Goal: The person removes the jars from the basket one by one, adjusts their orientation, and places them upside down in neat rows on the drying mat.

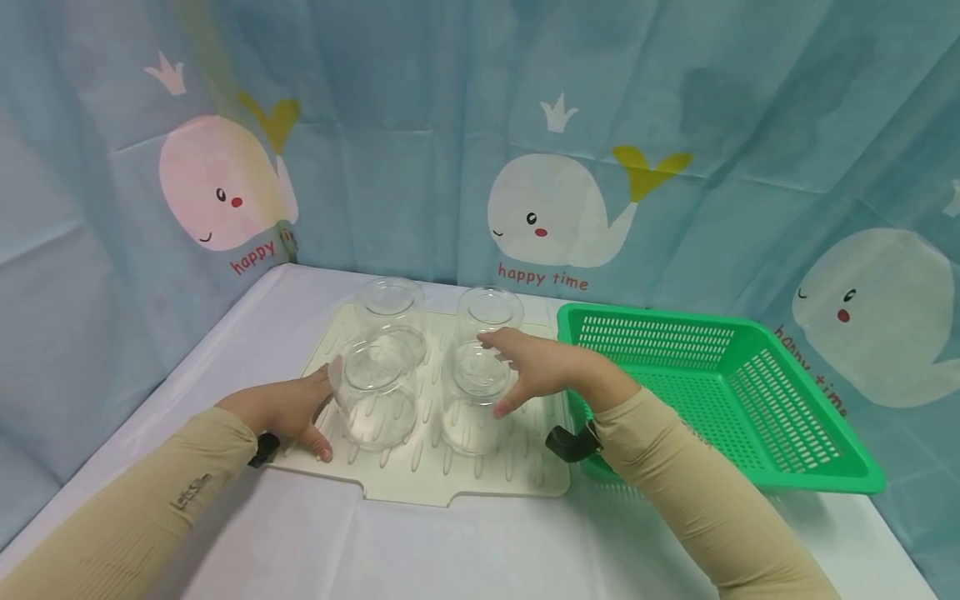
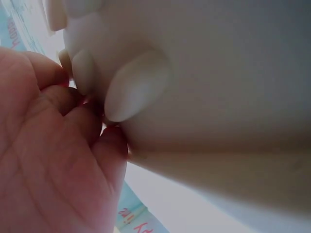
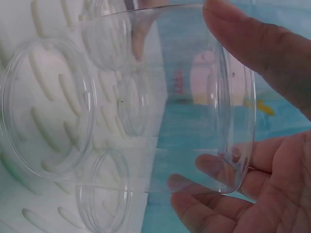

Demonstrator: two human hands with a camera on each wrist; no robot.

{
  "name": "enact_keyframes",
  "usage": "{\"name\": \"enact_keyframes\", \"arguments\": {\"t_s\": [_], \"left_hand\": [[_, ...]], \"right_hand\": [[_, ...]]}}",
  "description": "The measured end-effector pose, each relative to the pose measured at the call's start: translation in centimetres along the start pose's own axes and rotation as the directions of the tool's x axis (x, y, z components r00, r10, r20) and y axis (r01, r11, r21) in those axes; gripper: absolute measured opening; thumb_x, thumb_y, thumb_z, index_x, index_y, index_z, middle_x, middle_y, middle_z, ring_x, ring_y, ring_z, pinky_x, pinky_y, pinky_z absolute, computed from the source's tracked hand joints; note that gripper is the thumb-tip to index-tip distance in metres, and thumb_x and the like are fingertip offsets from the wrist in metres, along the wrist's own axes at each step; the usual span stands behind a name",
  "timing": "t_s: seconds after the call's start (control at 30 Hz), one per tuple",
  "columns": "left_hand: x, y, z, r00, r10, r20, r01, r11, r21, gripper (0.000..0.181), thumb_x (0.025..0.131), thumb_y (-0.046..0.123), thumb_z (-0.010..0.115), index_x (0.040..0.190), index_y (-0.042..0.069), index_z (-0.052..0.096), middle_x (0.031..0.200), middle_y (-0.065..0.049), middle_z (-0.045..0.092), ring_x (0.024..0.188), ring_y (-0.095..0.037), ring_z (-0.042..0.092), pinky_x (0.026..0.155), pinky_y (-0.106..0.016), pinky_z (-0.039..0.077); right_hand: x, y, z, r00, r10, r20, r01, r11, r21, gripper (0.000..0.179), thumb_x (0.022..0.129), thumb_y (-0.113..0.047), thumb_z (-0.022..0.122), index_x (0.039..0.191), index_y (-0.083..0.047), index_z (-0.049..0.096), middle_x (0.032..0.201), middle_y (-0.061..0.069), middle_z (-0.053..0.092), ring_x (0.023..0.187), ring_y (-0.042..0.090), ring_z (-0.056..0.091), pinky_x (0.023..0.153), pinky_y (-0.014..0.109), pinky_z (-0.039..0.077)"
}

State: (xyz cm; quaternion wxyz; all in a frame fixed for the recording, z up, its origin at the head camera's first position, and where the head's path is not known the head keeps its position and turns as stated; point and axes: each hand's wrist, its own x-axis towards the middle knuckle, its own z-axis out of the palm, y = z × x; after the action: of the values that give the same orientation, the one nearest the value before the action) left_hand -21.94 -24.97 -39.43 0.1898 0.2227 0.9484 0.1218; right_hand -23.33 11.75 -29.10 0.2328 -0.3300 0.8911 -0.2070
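Observation:
Several clear plastic jars stand upside down on a cream draining board with raised ridges [image 1: 420, 487]. My right hand [image 1: 543, 362] grips the front right jar [image 1: 480, 383]; in the right wrist view its thumb and fingers lie on opposite sides of the jar [image 3: 189, 116]. My left hand [image 1: 288, 408] is at the board's left edge, beside the front left jar [image 1: 375, 400]. Close up in the left wrist view, its fingertips [image 2: 109, 141] touch the board among the ridges. Behind stand the back left jar [image 1: 390, 304] and the back right jar [image 1: 489, 308].
A green slotted plastic basket [image 1: 825, 479] stands to the right of the board, under my right forearm. A white cloth [image 1: 487, 550] covers the table. Close behind hangs a blue curtain [image 1: 420, 192] with whale prints.

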Motion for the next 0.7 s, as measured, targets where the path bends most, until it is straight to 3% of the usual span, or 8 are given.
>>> {"name": "enact_keyframes", "arguments": {"t_s": [0.2,0.33,0.6,0.7], "left_hand": [[-0.2,0.0,-0.1,1.0,0.01,-0.004,-0.01,1.0,0.0,0.142,0.046,0.063,0.073,0.14,-0.014,-0.001,0.142,-0.038,0.007,0.13,-0.051,0.014,0.105,-0.057,0.019],[-0.2,0.0,-0.1,1.0,0.016,-0.009,-0.016,1.0,-0.001,0.142,0.045,0.063,0.073,0.14,-0.014,0.0,0.142,-0.038,0.007,0.13,-0.051,0.014,0.104,-0.058,0.019],[-0.1,-0.1,0.0,1.0,0.012,-0.021,-0.011,1.0,0.026,0.14,0.044,0.065,0.071,0.141,-0.012,0.005,0.142,-0.038,0.009,0.128,-0.051,0.021,0.104,-0.057,0.022],[-0.1,-0.3,-0.2,0.999,0.025,-0.031,-0.023,0.999,0.042,0.138,0.046,0.066,0.071,0.141,-0.012,0.007,0.143,-0.037,0.011,0.128,-0.051,0.022,0.104,-0.057,0.022]], "right_hand": [[-0.3,0.0,-0.4,1.0,-0.013,-0.003,0.013,1.0,-0.014,0.105,0.067,-0.04,0.08,0.146,-0.01,0.017,0.148,0.003,0.024,0.128,0.023,0.038,0.101,0.036,0.037],[-0.9,0.3,-1.2,0.999,-0.041,-0.029,0.042,0.999,0.032,0.102,0.069,-0.038,0.078,0.146,-0.011,0.017,0.147,0.004,0.025,0.128,0.024,0.038,0.102,0.037,0.036],[-3.2,1.1,-4.3,0.987,-0.086,-0.137,0.105,0.985,0.136,0.088,0.077,-0.035,0.073,0.146,-0.017,0.022,0.147,0.003,0.025,0.131,0.023,0.033,0.106,0.039,0.03],[-4.0,1.8,-5.5,0.975,-0.077,-0.209,0.105,0.986,0.126,0.08,0.081,-0.036,0.068,0.145,-0.02,0.023,0.148,0.001,0.024,0.132,0.024,0.032,0.107,0.04,0.029]]}}
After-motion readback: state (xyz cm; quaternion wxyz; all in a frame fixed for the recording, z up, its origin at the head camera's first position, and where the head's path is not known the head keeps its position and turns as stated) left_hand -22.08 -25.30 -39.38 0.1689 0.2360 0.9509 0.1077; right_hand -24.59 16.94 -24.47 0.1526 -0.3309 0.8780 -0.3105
